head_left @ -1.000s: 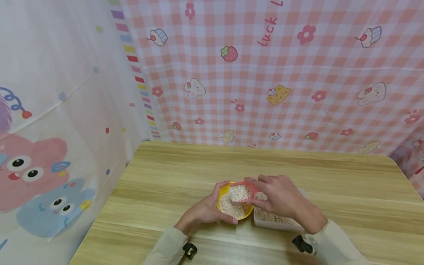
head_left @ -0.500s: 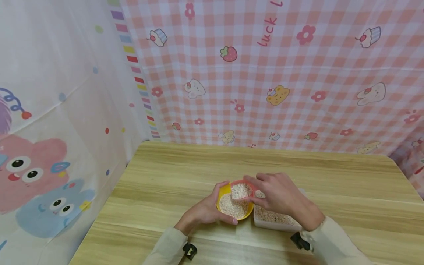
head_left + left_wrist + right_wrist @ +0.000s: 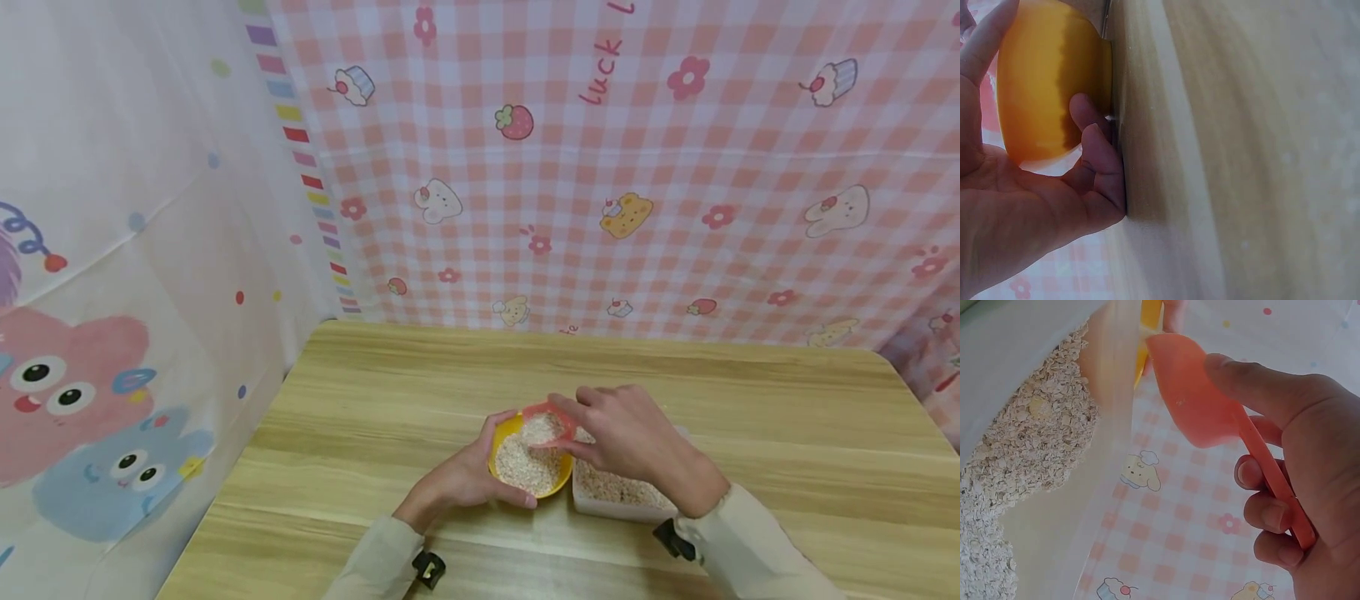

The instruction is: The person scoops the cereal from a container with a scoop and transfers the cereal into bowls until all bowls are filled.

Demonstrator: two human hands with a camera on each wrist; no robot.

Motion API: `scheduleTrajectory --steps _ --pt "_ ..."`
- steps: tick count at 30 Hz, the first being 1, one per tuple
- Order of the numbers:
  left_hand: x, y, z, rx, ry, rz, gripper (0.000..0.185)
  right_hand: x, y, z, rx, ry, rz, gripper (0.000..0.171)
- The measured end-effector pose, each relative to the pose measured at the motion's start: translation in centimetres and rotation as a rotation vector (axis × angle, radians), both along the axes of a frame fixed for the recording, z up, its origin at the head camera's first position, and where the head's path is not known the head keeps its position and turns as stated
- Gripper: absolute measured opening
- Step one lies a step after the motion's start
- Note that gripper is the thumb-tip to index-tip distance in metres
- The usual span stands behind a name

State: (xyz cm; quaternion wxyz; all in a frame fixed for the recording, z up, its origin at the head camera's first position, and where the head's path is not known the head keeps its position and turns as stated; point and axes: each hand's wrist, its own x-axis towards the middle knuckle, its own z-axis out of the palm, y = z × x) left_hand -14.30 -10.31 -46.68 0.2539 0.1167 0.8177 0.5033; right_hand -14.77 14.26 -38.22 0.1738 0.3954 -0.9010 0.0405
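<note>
My left hand [image 3: 468,469] holds a yellow bowl [image 3: 1038,81] round its side, thumb and fingers spread about the rim. The bowl stands on the table and has pale oat flakes [image 3: 525,468] in it. In my right hand [image 3: 630,437] is a coral-pink scoop [image 3: 1191,394], its handle running through my curled fingers and my thumb against its back. In the head view the scoop carries oats and tilts over the far right part of the bowl. Just right of the bowl, partly under my right hand, sits a translucent box [image 3: 617,508] of oats.
The wood-grain table [image 3: 390,375] reaches to a pink checked cloth [image 3: 570,167] hanging behind it. A white cartoon-printed cloth [image 3: 180,275] hangs along the left side. Each sleeve has a black clip [image 3: 430,569] near the wrist.
My right hand has moved slightly up and left, tipping the scoop further, and fewer oats show in it. My left hand and the bowl stay in place.
</note>
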Motion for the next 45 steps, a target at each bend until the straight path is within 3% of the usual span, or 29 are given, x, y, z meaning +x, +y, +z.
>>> scheduleTrajectory --steps 24,45 --pt "0.2 -0.3 0.0 -0.003 0.008 -0.006 0.114 -0.3 -0.5 -0.2 -0.027 0.059 0.052 0.054" --pt "-0.2 0.3 0.0 -0.049 0.006 -0.006 0.115 -0.1 0.6 0.2 0.070 0.173 0.013 0.054"
